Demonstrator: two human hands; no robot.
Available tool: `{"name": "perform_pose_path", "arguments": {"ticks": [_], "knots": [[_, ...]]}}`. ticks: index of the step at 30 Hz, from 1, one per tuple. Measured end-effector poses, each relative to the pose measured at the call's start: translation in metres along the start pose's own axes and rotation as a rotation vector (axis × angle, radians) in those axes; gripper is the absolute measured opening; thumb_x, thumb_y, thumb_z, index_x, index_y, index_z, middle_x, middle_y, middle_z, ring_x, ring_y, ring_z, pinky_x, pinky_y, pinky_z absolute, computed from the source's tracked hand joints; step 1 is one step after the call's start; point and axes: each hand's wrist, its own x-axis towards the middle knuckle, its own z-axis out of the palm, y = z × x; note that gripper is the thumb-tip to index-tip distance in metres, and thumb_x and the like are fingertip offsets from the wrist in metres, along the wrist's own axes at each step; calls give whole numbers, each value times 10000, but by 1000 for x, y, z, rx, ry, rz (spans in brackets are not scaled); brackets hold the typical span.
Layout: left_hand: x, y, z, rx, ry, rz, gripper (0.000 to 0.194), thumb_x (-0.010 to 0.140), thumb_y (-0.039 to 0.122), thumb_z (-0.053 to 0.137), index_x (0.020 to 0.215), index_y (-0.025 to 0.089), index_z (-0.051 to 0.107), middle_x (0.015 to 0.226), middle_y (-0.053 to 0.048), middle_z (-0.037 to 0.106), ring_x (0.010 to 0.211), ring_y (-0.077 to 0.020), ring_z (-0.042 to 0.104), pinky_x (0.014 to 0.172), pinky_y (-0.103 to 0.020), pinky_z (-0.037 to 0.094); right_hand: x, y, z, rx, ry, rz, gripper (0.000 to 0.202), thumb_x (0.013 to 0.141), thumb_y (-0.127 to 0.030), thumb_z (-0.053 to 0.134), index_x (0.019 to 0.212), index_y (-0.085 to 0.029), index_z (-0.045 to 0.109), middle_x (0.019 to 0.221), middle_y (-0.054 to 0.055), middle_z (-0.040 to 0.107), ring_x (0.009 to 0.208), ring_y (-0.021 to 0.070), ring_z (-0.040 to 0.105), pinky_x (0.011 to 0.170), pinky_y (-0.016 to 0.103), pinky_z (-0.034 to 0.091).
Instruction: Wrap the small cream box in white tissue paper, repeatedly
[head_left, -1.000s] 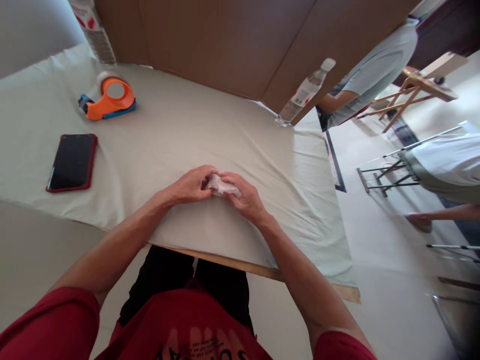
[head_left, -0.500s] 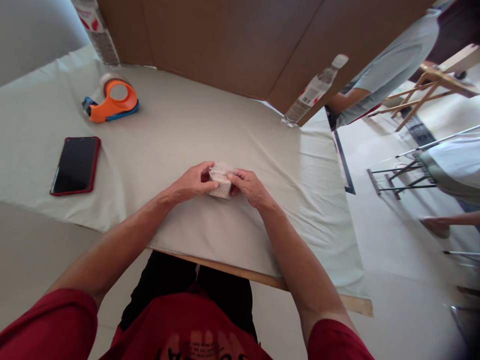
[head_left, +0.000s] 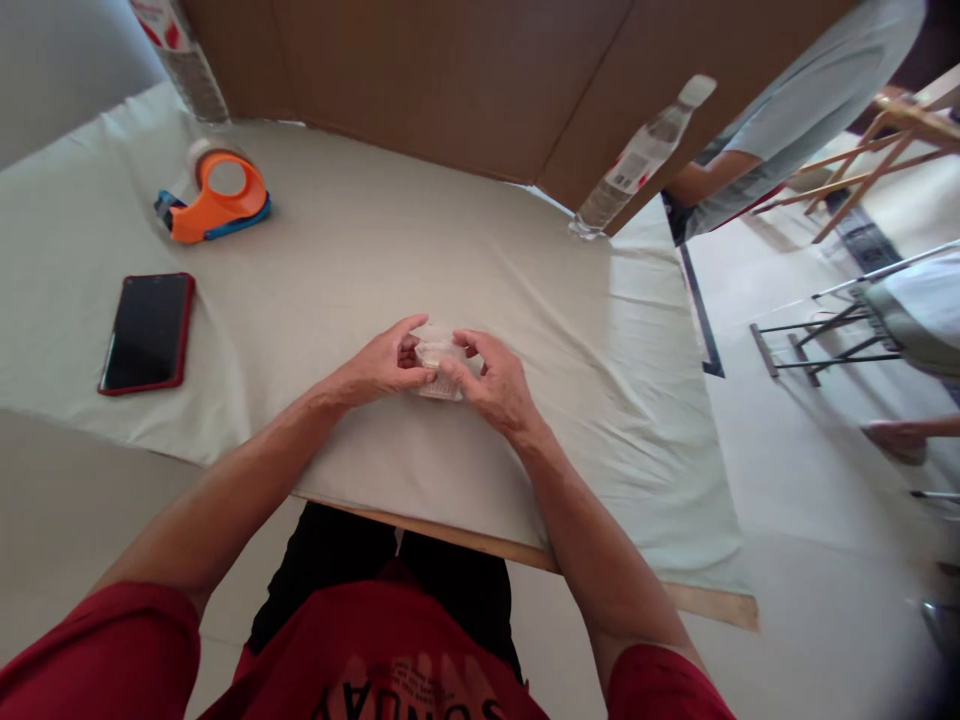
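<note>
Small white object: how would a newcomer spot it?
Start at the near edge of the table. Just beyond, between the left hand and right hand, is the small white object. Unlike the dark phone and orange tape dispenser, it has hands around it.

Head view: single camera worn on the head, above the shirt (head_left: 375, 630).
Facing: forward and steeply down, onto the table (head_left: 360, 250).
Nearness: shirt is closest; left hand (head_left: 386, 360) and right hand (head_left: 499, 385) are farther, cardboard (head_left: 435, 90) is beyond them.
Right side: wide look reaches also the floor (head_left: 795, 480).
</note>
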Motion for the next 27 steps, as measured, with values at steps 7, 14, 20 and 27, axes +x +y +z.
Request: {"name": "perform_pose_path", "arguments": {"ticks": [7,14,20,27], "knots": [[0,1,-2,-5,-21,-1,1079,706,366,798,1598,141,232,1241,-165,658,1097,-251,690,892,-344,547,6,4,3,35,-153,-25,482,904,-506,619,1291,-221,652,1149,100,758,1026,262,674,932,417,512],[1,0,1,-32,1,-13,1049,705,363,783,1588,149,258,1249,-163,650,1101,-250,678,907,-361,542,6,5,-4,72,-87,44,504,872,-516,642,1262,-196,655,1101,94,747,849,206,653,820,363,519],[0,2,3,-4,16,-3,1062,675,334,782,1577,101,271,1245,-176,634,1109,-260,671,911,-368,548,14,22,-6,119,38,180,387,842,-409,623,1157,-190,673,1090,94,730,858,195,638,786,351,523],[0,1,2,-38,3,-14,1059,679,349,813,1576,160,283,1201,-138,647,1037,-231,662,882,-356,529,22,17,3,394,-104,257,212,803,-371,628,870,-181,690,766,3,672,720,148,566,718,295,457]]}}
